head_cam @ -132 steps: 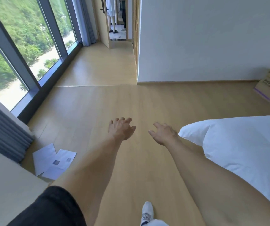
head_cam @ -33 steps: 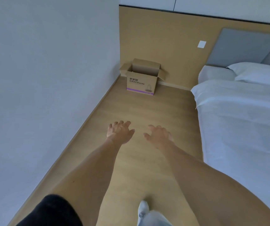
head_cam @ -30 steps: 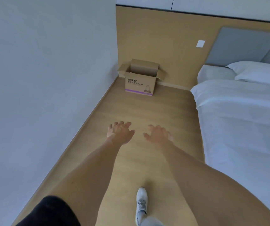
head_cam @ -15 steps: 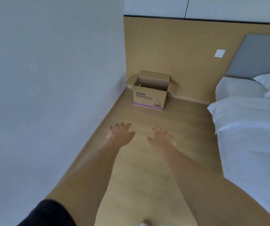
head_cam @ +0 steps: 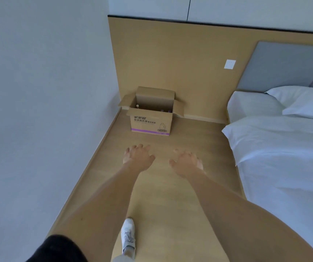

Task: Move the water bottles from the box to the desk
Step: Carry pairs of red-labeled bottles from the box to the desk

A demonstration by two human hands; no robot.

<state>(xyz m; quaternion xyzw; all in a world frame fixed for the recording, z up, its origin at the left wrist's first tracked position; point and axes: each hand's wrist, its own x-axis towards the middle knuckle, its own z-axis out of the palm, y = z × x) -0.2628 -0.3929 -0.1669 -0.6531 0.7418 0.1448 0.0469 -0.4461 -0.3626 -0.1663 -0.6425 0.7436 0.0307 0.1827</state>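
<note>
An open cardboard box [head_cam: 151,121] with a purple stripe stands on the wooden floor in the corner, against the wood-panelled wall. Inside it I can make out bottle tops: a white cap [head_cam: 137,106] at the left and purple caps [head_cam: 165,110] at the right. The bottles' bodies are hidden by the box wall. My left hand [head_cam: 137,156] and my right hand [head_cam: 186,163] are stretched out in front of me, fingers spread and holding nothing, well short of the box. No desk is in view.
A white wall [head_cam: 44,110] runs along my left. A bed [head_cam: 288,148] with white sheets and pillows fills the right side, leaving a strip of wooden floor [head_cam: 163,195] between them. My white shoe [head_cam: 127,236] steps on that strip.
I have turned from the window side of the room and walked along the bed; the box is nearer and its bottle caps are now visible. Both hands stay held out, holding nothing.
</note>
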